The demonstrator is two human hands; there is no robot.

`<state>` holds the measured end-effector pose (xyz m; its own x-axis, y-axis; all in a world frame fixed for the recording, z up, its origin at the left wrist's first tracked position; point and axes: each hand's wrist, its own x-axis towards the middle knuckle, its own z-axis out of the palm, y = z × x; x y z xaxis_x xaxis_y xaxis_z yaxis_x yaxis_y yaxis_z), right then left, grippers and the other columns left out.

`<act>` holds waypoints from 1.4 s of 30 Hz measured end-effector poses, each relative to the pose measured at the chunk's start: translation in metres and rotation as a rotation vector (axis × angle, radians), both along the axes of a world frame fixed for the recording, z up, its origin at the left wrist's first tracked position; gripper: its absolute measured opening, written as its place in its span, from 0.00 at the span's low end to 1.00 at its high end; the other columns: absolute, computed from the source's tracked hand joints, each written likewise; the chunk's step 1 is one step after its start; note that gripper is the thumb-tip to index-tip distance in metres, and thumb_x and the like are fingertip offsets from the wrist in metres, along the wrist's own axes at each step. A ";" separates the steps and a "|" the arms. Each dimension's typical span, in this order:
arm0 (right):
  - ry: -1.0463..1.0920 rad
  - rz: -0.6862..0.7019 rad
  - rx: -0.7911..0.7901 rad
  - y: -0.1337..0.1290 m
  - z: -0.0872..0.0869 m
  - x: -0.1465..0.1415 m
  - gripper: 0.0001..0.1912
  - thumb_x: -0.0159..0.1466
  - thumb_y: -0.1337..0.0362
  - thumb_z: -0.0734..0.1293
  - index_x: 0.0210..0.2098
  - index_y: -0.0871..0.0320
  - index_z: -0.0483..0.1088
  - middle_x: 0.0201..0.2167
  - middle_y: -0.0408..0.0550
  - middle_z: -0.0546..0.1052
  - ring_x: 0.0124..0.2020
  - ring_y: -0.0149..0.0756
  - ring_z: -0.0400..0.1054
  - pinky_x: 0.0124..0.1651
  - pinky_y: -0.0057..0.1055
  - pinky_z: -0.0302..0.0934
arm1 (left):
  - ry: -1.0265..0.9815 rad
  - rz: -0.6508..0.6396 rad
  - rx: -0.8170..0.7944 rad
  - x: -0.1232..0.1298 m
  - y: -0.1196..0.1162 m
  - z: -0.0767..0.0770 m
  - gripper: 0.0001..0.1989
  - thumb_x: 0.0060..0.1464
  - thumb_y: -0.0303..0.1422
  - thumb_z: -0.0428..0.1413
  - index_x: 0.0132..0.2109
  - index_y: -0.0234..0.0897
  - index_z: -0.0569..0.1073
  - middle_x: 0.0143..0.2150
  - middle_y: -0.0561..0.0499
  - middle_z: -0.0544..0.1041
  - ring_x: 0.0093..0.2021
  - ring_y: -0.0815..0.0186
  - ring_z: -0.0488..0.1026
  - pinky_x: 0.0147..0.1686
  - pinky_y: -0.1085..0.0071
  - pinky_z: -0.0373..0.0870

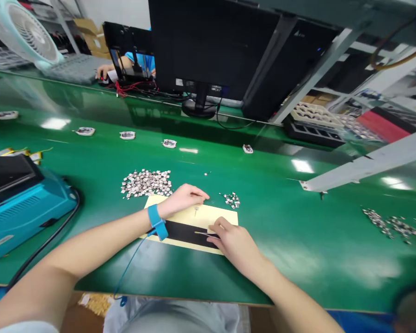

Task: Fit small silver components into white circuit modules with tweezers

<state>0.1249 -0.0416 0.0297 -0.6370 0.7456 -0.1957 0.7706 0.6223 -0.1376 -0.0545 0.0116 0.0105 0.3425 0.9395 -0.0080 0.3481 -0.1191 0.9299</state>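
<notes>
My left hand (184, 199), with a blue strap (157, 222) round its wrist, hovers over or rests on the back part of a pale yellow sheet (211, 213). Its fingers point right, and whether they pinch anything is too small to tell. My right hand (229, 236) holds thin tweezers (205, 234), tips pointing left above the black band (183, 232) of the sheet. A small part (196, 209) lies on the yellow area between the hands. Behind the left hand is a large pile of small parts (146, 183); a smaller pile (232, 200) lies behind the right hand.
A blue machine (31, 208) with a black cable stands at the left. White pieces (127, 135) are spaced along the back of the green table (298, 259). A metal post (367, 162) and more small parts (398, 225) are at the right. Behind the monitor (211, 46), a person's hand holds a mouse.
</notes>
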 end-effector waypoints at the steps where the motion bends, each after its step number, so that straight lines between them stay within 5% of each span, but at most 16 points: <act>1: -0.019 0.012 0.011 -0.002 -0.002 -0.003 0.09 0.59 0.65 0.62 0.38 0.59 0.69 0.35 0.49 0.70 0.26 0.34 0.68 0.25 0.27 0.58 | -0.020 0.014 0.015 0.002 -0.002 0.001 0.10 0.48 0.25 0.50 0.36 0.30 0.74 0.30 0.47 0.75 0.30 0.68 0.73 0.30 0.76 0.70; 13: -0.068 -0.042 -0.005 -0.010 -0.004 -0.021 0.07 0.58 0.74 0.60 0.34 0.62 0.68 0.32 0.51 0.69 0.29 0.39 0.68 0.25 0.30 0.60 | -0.065 0.095 0.336 0.011 -0.013 -0.008 0.07 0.50 0.27 0.51 0.35 0.35 0.74 0.31 0.48 0.72 0.32 0.68 0.69 0.33 0.72 0.67; 22: 0.121 -0.092 -0.162 0.009 -0.002 -0.010 0.10 0.55 0.64 0.66 0.38 0.55 0.69 0.32 0.42 0.71 0.33 0.30 0.68 0.34 0.22 0.60 | -0.210 0.167 0.287 0.010 -0.015 -0.009 0.06 0.47 0.26 0.54 0.34 0.34 0.74 0.32 0.49 0.72 0.33 0.70 0.70 0.34 0.74 0.70; 31: 0.135 -0.149 -0.178 -0.008 0.000 -0.017 0.09 0.56 0.73 0.61 0.35 0.61 0.70 0.33 0.49 0.70 0.29 0.35 0.67 0.29 0.27 0.57 | -0.265 0.223 0.231 0.008 -0.010 -0.020 0.07 0.47 0.28 0.54 0.36 0.33 0.73 0.35 0.48 0.71 0.32 0.72 0.71 0.36 0.75 0.73; 42: 0.670 -0.376 -0.402 0.024 -0.008 0.000 0.05 0.52 0.65 0.65 0.22 0.60 0.68 0.22 0.42 0.69 0.22 0.28 0.61 0.25 0.24 0.52 | -0.156 0.182 0.275 0.008 -0.015 -0.012 0.06 0.46 0.26 0.54 0.34 0.35 0.74 0.30 0.50 0.72 0.30 0.71 0.70 0.32 0.75 0.70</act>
<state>0.1248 -0.0174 0.0220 -0.4374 0.8848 -0.1610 0.5931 0.1492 -0.7912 -0.0461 -0.0032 -0.0014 0.1470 0.9448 0.2929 0.2428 -0.3215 0.9152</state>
